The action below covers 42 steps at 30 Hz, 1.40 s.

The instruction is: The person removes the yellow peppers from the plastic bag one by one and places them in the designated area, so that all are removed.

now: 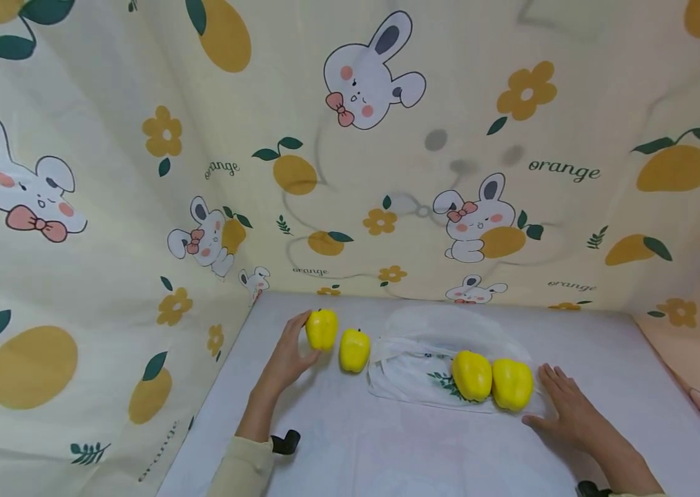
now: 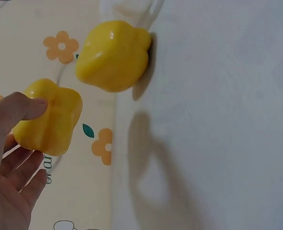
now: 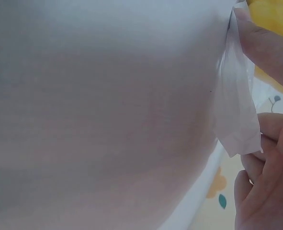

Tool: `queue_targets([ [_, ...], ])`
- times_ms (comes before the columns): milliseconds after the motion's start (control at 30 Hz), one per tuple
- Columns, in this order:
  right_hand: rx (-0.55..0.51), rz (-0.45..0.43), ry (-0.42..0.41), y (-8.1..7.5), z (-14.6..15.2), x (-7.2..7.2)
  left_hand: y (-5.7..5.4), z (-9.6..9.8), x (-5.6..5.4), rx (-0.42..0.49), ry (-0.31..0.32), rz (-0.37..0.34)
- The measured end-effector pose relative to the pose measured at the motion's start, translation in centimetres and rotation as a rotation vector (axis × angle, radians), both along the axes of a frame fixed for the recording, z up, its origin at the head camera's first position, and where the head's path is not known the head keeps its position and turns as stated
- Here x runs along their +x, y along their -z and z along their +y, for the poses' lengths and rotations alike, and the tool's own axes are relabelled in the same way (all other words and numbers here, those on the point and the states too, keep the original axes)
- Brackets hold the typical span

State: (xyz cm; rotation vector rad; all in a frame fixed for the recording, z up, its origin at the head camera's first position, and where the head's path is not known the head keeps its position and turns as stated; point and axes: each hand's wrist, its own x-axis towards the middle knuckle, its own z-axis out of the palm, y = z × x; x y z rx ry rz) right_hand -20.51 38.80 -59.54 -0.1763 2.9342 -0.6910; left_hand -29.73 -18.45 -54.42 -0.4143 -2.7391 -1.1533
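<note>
My left hand (image 1: pixel 288 355) grips a yellow bell pepper (image 1: pixel 322 329) between thumb and fingers, lifted, with its shadow on the table in the left wrist view. Close to its right, a second yellow bell pepper (image 1: pixel 354 351) stands on the table. Two more yellow bell peppers, one (image 1: pixel 471 376) left of the other (image 1: pixel 513 384), sit side by side on a flattened, thin white plastic bag (image 1: pixel 402 376) with a green leaf print. My right hand (image 1: pixel 574 414) lies spread at the bag's right end, beside the rightmost pepper. Its thumb is by the bag's loose edge (image 3: pixel 237 105) in the right wrist view.
A white cover (image 1: pixel 412 455) lies over the table. Printed cloth (image 1: pixel 387 179) with rabbits, oranges and flowers rises behind the table and along both sides. A dark wrist mount (image 1: pixel 286 442) sits on the left forearm.
</note>
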Motion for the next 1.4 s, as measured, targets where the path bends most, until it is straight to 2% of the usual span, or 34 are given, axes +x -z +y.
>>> queue_targets([
  [267, -0.008, -0.004, 0.007, 0.2, 0.0, 0.2, 0.8, -0.4, -0.2, -0.011, -0.019, -0.053],
  [833, -0.004, 0.021, -0.008, 0.2, 0.1, 0.4, 3.2, -0.8, -0.8, -0.028, 0.025, -0.109],
  [1400, 0.000, 0.021, -0.007, 0.3, 0.2, 0.5, 4.2, -0.2, -0.9, -0.045, -0.003, -0.156],
])
